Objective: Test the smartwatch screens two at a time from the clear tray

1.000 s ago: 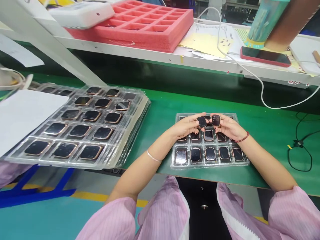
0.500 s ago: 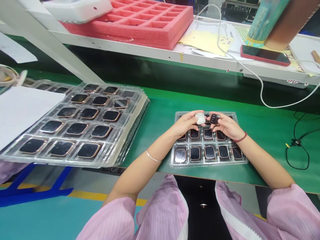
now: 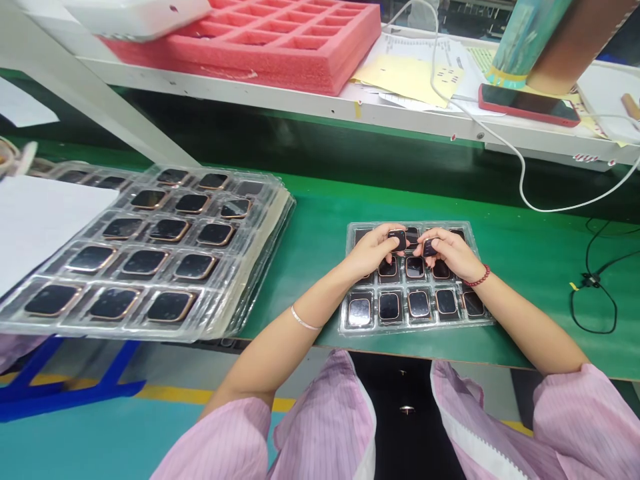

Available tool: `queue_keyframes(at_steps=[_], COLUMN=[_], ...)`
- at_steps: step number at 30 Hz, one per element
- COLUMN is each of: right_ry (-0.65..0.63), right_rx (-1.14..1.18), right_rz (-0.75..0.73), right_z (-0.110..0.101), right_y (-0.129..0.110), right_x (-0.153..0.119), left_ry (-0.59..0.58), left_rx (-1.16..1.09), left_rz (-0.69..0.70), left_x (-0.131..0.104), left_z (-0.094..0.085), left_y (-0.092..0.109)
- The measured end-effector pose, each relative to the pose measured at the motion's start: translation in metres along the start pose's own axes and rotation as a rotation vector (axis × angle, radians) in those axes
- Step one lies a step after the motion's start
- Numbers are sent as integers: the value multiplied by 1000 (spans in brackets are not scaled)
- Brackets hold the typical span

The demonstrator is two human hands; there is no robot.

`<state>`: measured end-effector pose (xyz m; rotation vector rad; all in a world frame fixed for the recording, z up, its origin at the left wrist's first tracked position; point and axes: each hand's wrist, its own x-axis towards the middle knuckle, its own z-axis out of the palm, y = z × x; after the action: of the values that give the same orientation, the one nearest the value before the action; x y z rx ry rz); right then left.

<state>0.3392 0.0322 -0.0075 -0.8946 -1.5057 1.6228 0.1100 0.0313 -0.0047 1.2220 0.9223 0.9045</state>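
My left hand is closed on a square smartwatch case, its dark glass face tilted upward and the thumb on its edge. In my right hand a second smartwatch case is pinched, partly covered by the thumb and fingers. Both hands hover over the far rows of a clear plastic tray. Several dark-faced watch cases with gold rims, such as the watch case in the front row, sit in its pockets. My hands hide some of the back pockets.
To the left stands a tall stack of clear trays with more watch cases, partly under a white sheet. Overhead, a shelf carries a pink foam block, papers and a phone. A white cable hangs down; a black cable lies right.
The watch case in my left hand has turned from its pale side to its dark face. The one in my right hand has also been turned, and is now more covered by my fingers.
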Motion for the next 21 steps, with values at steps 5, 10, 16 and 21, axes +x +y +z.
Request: queue_keyframes(at_steps=[5, 10, 16, 21], right_ry=[-2, -8, -12, -3], right_rx=[-7, -29, -55, -90], right_rz=[8, -23, -24, -17], right_z=[2, 2, 3, 3], right_y=[-2, -2, -3, -2], right_x=[1, 1, 0, 1], left_ry=[10, 15, -19, -21], left_rx=[-22, -92, 3, 8], left_rz=[-39, -74, -13, -23], left_x=[1, 0, -3, -4], left_z=[0, 0, 1, 2], left_y=[0, 3, 6, 7])
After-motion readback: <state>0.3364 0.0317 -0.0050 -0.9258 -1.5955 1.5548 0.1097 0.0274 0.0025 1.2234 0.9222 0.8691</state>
